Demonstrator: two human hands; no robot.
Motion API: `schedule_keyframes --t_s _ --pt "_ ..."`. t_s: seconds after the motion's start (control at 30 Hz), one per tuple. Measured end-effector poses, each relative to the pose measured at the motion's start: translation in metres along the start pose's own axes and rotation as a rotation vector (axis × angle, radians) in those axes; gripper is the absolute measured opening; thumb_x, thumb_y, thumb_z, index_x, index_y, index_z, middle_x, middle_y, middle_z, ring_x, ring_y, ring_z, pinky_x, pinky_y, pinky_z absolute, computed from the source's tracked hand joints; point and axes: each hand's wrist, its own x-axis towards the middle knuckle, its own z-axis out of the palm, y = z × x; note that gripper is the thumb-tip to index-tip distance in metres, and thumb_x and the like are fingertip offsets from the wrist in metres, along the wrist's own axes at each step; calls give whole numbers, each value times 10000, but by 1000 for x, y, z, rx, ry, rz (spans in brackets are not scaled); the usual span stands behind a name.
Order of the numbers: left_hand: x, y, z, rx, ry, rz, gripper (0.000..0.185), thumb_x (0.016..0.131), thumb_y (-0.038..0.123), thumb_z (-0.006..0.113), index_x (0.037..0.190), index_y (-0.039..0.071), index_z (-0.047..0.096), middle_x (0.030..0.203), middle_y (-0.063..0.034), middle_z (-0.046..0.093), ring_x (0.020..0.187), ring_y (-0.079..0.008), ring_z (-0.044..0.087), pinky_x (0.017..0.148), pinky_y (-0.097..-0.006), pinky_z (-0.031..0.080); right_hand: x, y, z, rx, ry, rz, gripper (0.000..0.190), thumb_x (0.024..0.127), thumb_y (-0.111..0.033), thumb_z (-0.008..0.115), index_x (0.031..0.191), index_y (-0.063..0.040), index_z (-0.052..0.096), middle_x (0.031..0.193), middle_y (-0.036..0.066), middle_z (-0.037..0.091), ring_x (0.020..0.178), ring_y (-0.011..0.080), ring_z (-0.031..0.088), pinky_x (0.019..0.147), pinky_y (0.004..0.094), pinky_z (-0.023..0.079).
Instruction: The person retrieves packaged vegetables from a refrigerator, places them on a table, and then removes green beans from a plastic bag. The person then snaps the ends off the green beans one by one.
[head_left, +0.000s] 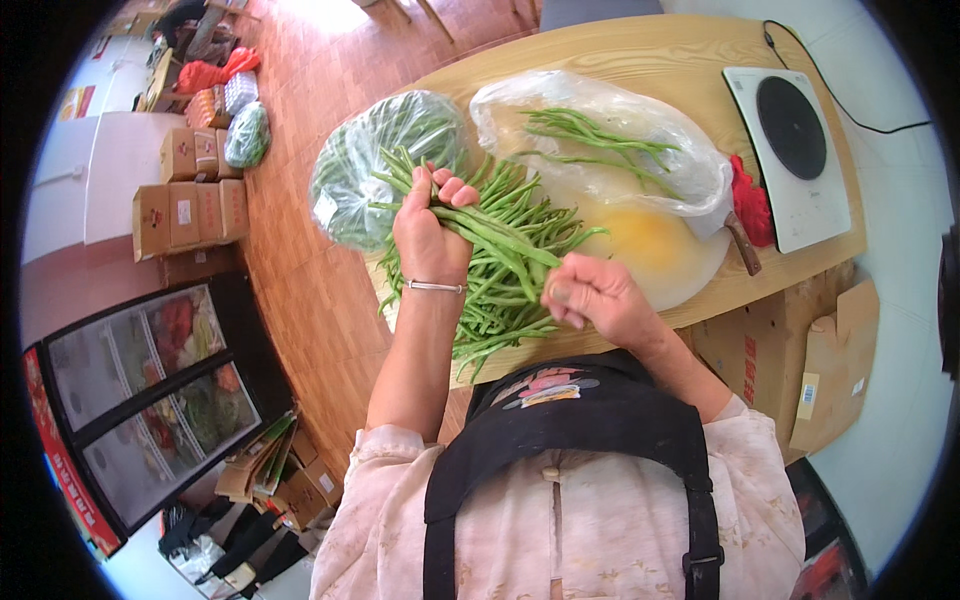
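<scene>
My left hand (435, 217) grips a bunch of long green beans (499, 238) above the table. At the bunch's right end, the fingers of my right hand (592, 296) pinch the bean tips. Beneath both hands lies a large heap of green beans (487, 322). A full clear plastic bag of green beans (341, 172) sits beyond my left hand. Several more beans (592, 135) rest on an open clear plastic bag (675, 127), farther back. Partly under that bag is a round, pale cutting board (660, 262) with a yellow stain.
A knife with a wooden handle (742, 244) lies at the board's right edge, by a red cloth (750, 199) and an induction cooker (832, 217) with a black cord. Cardboard boxes (750, 352) stand below the wooden table (810, 277). A glass-door fridge (157, 397) is at left.
</scene>
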Motion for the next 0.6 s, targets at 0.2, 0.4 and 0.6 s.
schedule_keyframes --t_s 0.2,0.4,0.6 --pt "16 -12 83 572 -295 387 102 1060 160 522 1057 60 500 874 -62 544 731 -136 499 633 -329 453 -31 8 -8 237 -27 117 136 984 -98 559 921 -3 631 770 70 607 596 95 494 537 235 397" --pt "45 -93 117 1621 -1435 919 391 838 -27 643 1208 81 577 1041 -108 618 972 -321 612 816 -400 501 -40 35 -35 439 288 72 125 928 -127 541 952 -40 627 787 74 623 600 121 524 524 238 409" --pt "98 -149 63 2329 -1454 721 659 811 208 763 1415 156 506 1208 -103 603 1186 -317 562 1024 -444 435 -52 51 -38 472 377 97 147 914 -118 511 954 -27 619 794 101 624 591 137 519 503 231 392"
